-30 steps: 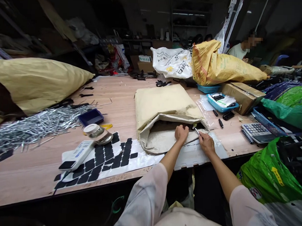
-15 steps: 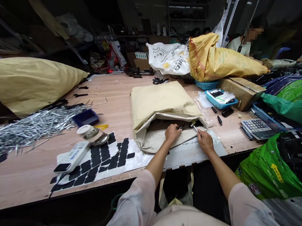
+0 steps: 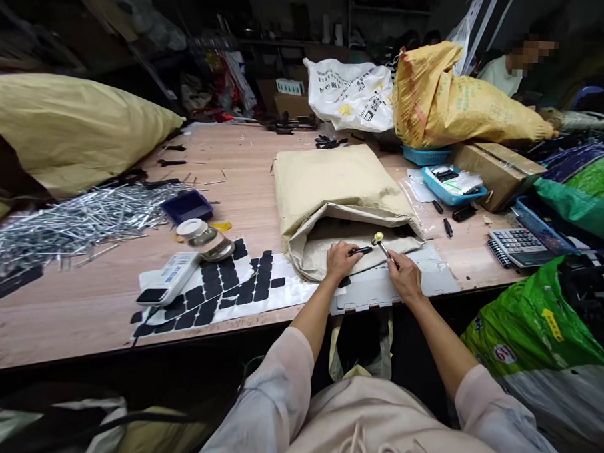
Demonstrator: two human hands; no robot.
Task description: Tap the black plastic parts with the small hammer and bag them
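Observation:
My left hand (image 3: 341, 260) is closed around a short black handle (image 3: 361, 250), its tip pointing right. In my right hand (image 3: 404, 276) is a small hammer (image 3: 384, 249) with a metal shaft and a yellow round face, held tilted up toward the left. The hammer's head is close to the black handle's tip; I cannot tell whether they touch. Both hands are at the open mouth of a large beige paper sack (image 3: 328, 181), which lies flat with its mouth facing me. The inside of the sack is dark.
Left on the table are a pile of metal rods (image 3: 97, 221), a dark blue tray (image 3: 187, 208), a clear jar (image 3: 206, 241), a white device (image 3: 172, 277) and black pads (image 3: 219, 283). To the right are a calculator (image 3: 519, 246), a blue basket (image 3: 453, 193) and a green bag (image 3: 518, 329).
My view has shifted. The hammer's head and the black handle have come out from the sack's mouth toward me and now show more plainly, closer together.

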